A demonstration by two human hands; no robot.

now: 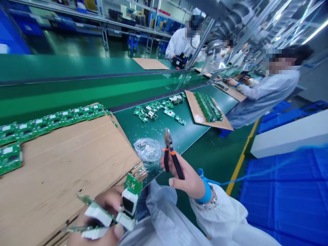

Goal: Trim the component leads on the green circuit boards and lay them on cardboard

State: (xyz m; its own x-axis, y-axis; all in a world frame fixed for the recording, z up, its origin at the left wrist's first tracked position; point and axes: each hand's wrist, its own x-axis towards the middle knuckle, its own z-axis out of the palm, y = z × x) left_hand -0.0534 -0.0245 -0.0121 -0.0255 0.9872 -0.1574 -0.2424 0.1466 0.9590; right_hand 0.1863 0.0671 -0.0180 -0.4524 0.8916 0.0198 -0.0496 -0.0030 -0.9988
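My left hand (104, 213) is closed around several small green circuit boards (133, 186) with white plastic parts, low in the view beside a stack of cardboard. In my right hand (188, 179) are diagonal cutters (171, 153) with black and orange handles, pointing up, their jaws looking nearly closed. A blue wrist strap (205, 192) circles that wrist. Just left of the cutters, a clear plastic dish (148, 149) holds small wire clippings. More loose boards (153, 110) lie beyond it on the green bench, among scattered clippings.
Rows of green boards (51, 120) line the back of the cardboard sheets (77, 160) at left. Another cardboard piece (198, 118) carries a tight row of boards. A co-worker (266, 89) sits at right, another person (181, 42) across the line. Blue crates (287, 194) stand at lower right.
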